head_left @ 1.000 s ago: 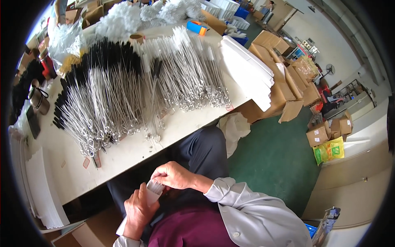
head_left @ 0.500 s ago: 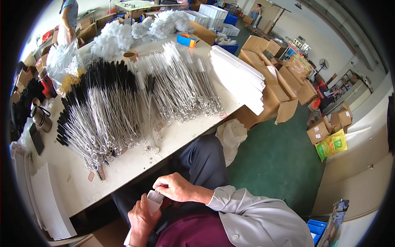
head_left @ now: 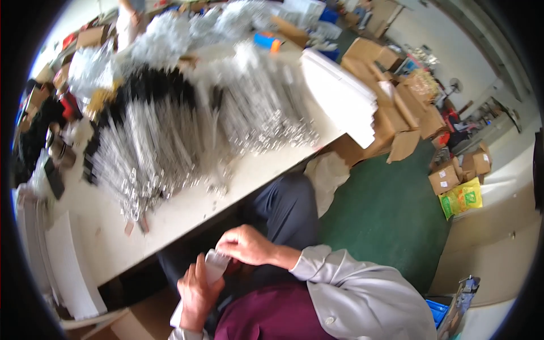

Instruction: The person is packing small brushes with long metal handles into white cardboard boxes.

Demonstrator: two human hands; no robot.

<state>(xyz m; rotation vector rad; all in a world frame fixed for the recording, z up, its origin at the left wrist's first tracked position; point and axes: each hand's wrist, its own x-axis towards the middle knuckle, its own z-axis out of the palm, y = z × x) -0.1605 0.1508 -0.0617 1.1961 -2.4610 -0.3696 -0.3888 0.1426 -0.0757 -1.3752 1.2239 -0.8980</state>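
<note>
Above my lap, my left hand (head_left: 198, 293) is wrapped round a small white box (head_left: 216, 266), flat and narrow. At the box's upper end my right hand (head_left: 249, 245) is closed in a pinch; what its fingertips grip is hidden and blurred. Thin pale strands showed at that end a moment ago. On the table in front lie long wire brushes with ring-shaped handle ends towards me: a pile of black-bristled brushes (head_left: 158, 136) on the left, and a pile of white-bristled brushes (head_left: 260, 107) to its right.
The white table (head_left: 187, 212) runs along my left and front. White card sheets (head_left: 340, 93) overhang its right end beside cardboard boxes (head_left: 379, 122). White fluffy bundles (head_left: 164, 45), a blue-and-orange tape dispenser (head_left: 268, 41) and a metal flask (head_left: 61, 152) stand farther off. A person (head_left: 130, 22) is at the far left.
My view has shifted and blurred, so the table appears farther left and up at its right side. Both hands stay at the small white box; the right fingers remain at its upper end.
</note>
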